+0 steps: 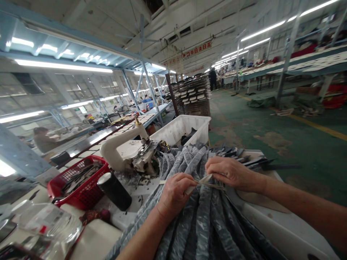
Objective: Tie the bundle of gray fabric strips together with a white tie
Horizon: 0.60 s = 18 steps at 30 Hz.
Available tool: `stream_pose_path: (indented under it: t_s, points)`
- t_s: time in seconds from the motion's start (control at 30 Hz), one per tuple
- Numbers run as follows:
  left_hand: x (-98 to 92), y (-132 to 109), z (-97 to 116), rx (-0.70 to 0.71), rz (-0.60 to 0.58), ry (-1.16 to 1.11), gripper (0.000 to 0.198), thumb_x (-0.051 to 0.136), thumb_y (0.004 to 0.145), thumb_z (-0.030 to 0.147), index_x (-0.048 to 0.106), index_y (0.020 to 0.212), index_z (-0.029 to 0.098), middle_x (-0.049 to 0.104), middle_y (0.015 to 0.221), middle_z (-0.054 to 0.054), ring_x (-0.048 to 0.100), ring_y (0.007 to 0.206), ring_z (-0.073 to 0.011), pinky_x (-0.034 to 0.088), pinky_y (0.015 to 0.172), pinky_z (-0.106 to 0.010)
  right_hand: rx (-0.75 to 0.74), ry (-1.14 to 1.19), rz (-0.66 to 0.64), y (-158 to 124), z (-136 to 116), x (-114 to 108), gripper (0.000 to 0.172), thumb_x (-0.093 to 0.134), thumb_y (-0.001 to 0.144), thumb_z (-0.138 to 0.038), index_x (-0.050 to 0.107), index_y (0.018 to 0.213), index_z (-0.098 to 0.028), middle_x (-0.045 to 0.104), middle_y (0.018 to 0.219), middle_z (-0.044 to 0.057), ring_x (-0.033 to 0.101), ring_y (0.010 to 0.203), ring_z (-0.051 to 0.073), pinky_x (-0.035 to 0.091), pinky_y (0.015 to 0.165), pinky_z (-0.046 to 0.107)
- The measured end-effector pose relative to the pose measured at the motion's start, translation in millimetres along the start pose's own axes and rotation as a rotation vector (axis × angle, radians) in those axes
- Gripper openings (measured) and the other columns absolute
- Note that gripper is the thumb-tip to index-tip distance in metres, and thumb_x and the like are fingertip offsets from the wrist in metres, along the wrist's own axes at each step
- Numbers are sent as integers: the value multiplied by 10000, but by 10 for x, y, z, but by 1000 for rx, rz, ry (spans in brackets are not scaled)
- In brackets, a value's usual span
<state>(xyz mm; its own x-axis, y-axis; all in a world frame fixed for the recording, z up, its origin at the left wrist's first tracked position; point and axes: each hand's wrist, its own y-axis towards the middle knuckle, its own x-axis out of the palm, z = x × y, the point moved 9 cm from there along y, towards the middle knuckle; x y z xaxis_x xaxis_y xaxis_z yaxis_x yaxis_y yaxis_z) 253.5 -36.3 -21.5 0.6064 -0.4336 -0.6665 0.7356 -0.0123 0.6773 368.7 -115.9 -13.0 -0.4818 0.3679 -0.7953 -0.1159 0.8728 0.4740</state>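
Note:
A thick bundle of grey fabric strips (200,220) lies across the white work table (273,224), running from the sewing machine (127,151) toward me. My left hand (175,191) is closed in a pinch on a pale narrow strip (202,181) lying over the bundle. My right hand (230,173) pinches the same strip from the other side, fingers curled on top of the grey fabric. The two hands are nearly touching at the strip.
A red basket (78,184) with dark pieces stands at left, a black thread cone (115,191) beside it. A white bin (184,128) sits behind the machine. Dark cut pieces (244,157) lie at right. Clear plastic (40,224) is at lower left. A person (43,139) sits far left.

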Motion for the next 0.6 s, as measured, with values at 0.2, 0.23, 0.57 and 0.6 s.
stream_pose_path:
  t_s: [0.2,0.23,0.57,0.6]
  points:
    - [63,-11,-104,-100,-46,-127,115,584,863,250,676,916,207,709,935,-30,643,860,-122,502,778,-251,458,856,107,-85,190,352,223,607,806,-344,607,765,-125,587,833,39,481,530,71,370,468,193]
    - [71,-14,-112,-111,-49,-135,124,568,874,261,670,920,206,707,947,-31,639,871,-123,498,787,-256,537,1015,126,-94,215,455,243,634,782,-365,595,782,-125,594,832,36,455,485,54,360,434,180]
    - [87,118,72,31,-315,449,182,415,927,240,515,780,200,581,797,-12,488,776,-166,351,759,-344,556,1184,58,1,138,413,300,610,766,-393,467,706,-137,559,684,3,392,377,31,242,350,153]
    - [67,107,67,51,-342,488,177,420,922,236,502,770,199,567,786,-12,473,763,-168,343,747,-344,546,1087,24,-43,148,369,300,589,777,-404,480,708,-134,547,672,6,389,391,35,243,364,158]
